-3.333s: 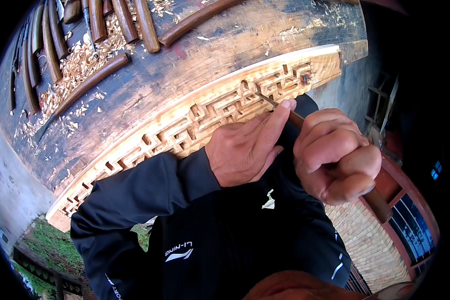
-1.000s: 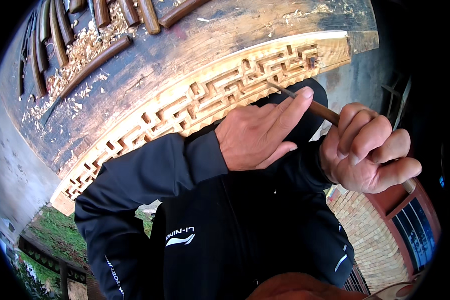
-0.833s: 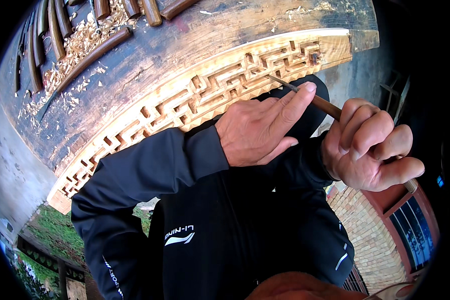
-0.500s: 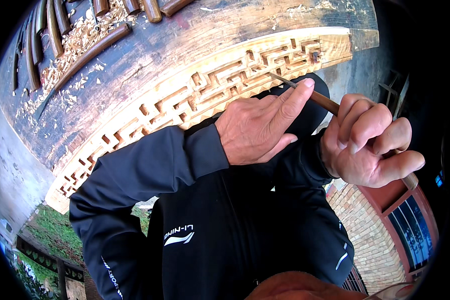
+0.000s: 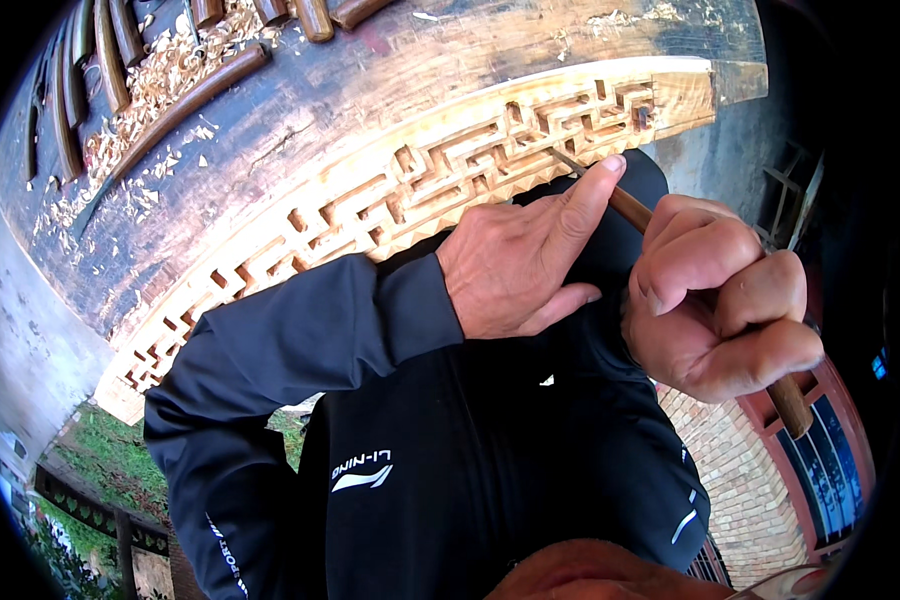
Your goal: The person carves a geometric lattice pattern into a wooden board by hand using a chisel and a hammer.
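Two hands point(image 5: 510, 265) point(image 5: 725, 300) touch a chisel point(image 5: 630, 209) over white-lettered clothing point(image 5: 420, 420).

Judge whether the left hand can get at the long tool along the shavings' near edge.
Likely yes, once the left hand leaves the chisel: only the carved board and tabletop seem between it and the long tool.

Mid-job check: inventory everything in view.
Workbench: one, worn brown, across the top
Carved board: one, pale, along the bench's near side
Chisel: one, brown handle, tip at the board
Loose tool: one, brown handle, on the bench, left
Other tools: about ten, mostly brown, upper left
Shavings: countless, pale, around tools
Grass: one patch, green, lower left
Brick surface: one, pale, lower right
Red-framed panel: one, dark blue, lower right
Jacket: one, black, lower centre
Left hand: one, bare, touching the chisel
Right hand: one, bare, gripping the chisel
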The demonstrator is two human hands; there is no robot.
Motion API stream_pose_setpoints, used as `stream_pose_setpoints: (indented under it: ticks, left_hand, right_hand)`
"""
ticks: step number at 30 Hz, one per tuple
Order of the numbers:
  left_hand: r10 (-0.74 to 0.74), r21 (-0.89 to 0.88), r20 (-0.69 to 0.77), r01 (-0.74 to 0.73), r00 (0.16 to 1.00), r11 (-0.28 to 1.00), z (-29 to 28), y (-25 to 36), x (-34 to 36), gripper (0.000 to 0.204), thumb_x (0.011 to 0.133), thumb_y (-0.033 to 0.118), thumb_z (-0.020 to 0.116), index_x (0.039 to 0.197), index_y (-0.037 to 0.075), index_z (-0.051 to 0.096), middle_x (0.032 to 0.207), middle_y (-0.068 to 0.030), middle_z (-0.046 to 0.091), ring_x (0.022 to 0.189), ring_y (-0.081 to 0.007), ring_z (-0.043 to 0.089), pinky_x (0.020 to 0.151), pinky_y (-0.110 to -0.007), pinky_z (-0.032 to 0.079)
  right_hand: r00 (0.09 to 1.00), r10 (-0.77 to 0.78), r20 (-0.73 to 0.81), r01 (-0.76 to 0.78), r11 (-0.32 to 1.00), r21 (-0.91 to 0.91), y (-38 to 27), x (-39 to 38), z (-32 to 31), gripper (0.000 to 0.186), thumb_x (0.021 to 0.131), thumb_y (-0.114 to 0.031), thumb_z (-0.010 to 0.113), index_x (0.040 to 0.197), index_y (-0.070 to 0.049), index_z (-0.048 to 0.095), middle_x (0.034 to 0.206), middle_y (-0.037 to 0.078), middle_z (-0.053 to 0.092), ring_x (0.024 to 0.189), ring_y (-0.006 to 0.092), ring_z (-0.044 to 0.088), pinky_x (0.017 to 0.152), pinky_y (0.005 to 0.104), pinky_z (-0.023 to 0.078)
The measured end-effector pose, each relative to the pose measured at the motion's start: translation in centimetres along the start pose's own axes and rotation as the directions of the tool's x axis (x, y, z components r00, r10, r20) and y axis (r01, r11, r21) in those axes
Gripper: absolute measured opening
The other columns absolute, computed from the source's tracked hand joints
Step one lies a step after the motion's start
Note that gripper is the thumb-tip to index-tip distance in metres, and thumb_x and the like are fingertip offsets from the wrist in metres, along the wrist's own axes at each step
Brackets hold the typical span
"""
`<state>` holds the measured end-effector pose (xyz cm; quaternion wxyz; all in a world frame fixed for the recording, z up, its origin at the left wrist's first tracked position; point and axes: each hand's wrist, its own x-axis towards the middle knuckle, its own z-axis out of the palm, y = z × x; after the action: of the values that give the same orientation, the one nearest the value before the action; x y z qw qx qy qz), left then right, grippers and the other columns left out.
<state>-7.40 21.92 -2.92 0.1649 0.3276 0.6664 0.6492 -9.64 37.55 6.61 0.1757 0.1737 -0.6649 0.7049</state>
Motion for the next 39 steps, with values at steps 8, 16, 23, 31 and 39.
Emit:
stream_pose_setpoints:
  ticks: [8, 16, 23, 31, 39]
  left_hand:
    - [0.071, 0.102, -0.058, -0.065, 0.996, 0.993, 0.5, 0.1, 0.6, 0.109, 0.081, 0.010, 0.087, 0.167, -0.009, 0.023, 0.159, -0.0236, 0.056, 0.132, -0.0360, 0.068, 0.100, -0.037, 0.060]
    - [0.222, 0.113, -0.093, -0.211, 0.971, 0.971, 0.0, -0.1, 0.7, 0.102, 0.083, 0.009, 0.086, 0.165, -0.011, 0.029, 0.155, -0.0227, 0.061, 0.118, -0.0354, 0.075, 0.090, -0.036, 0.063]
    - [0.189, 0.126, -0.108, -0.175, 0.976, 0.976, 0.1, 0.2, 0.7, 0.105, 0.082, 0.009, 0.086, 0.166, -0.010, 0.027, 0.158, -0.0207, 0.059, 0.111, -0.0314, 0.078, 0.084, -0.034, 0.064]
    - [0.145, 0.152, -0.166, -0.120, 0.976, 0.981, 0.6, 0.0, 0.4, 0.104, 0.081, 0.004, 0.086, 0.166, -0.011, 0.028, 0.154, -0.0206, 0.062, 0.116, -0.0312, 0.076, 0.088, -0.035, 0.063]
    - [0.072, 0.117, -0.156, -0.054, 0.985, 0.992, 0.6, 0.1, 0.3, 0.103, 0.079, 0.002, 0.085, 0.165, -0.011, 0.029, 0.152, -0.0210, 0.064, 0.120, -0.0330, 0.075, 0.094, -0.036, 0.062]
  right_hand:
    - [0.981, 0.185, -0.053, -0.175, 0.972, 0.159, -0.7, 0.9, -0.6, 0.059, 0.120, -0.053, 0.021, 0.074, -0.018, 0.036, 0.060, 0.006, 0.051, 0.041, 0.0122, 0.031, 0.044, 0.0252, 0.030]
    - [0.987, 0.121, -0.107, -0.119, 0.993, 0.020, -3.1, 0.2, -0.3, 0.045, 0.111, -0.052, 0.052, 0.084, -0.018, 0.042, 0.075, 0.005, 0.057, 0.050, 0.0116, 0.043, 0.051, 0.0273, 0.035]
    - [0.999, 0.001, 0.032, 0.001, 0.999, -0.043, -2.3, 0.2, -0.1, 0.048, 0.119, -0.050, 0.038, 0.084, -0.017, 0.037, 0.078, 0.005, 0.056, 0.046, 0.0105, 0.041, 0.050, 0.0234, 0.036]
    - [0.998, -0.021, 0.064, 0.025, 0.998, -0.056, -0.7, 0.7, 0.1, 0.046, 0.122, -0.040, 0.028, 0.083, -0.016, 0.035, 0.073, 0.005, 0.051, 0.044, 0.0082, 0.038, 0.044, 0.0213, 0.034]
    - [0.997, 0.003, -0.081, 0.003, 0.997, 0.083, 0.4, 0.5, 0.3, 0.050, 0.120, -0.049, 0.023, 0.091, -0.011, 0.036, 0.073, 0.015, 0.059, 0.045, 0.0153, 0.045, 0.041, 0.0226, 0.041]
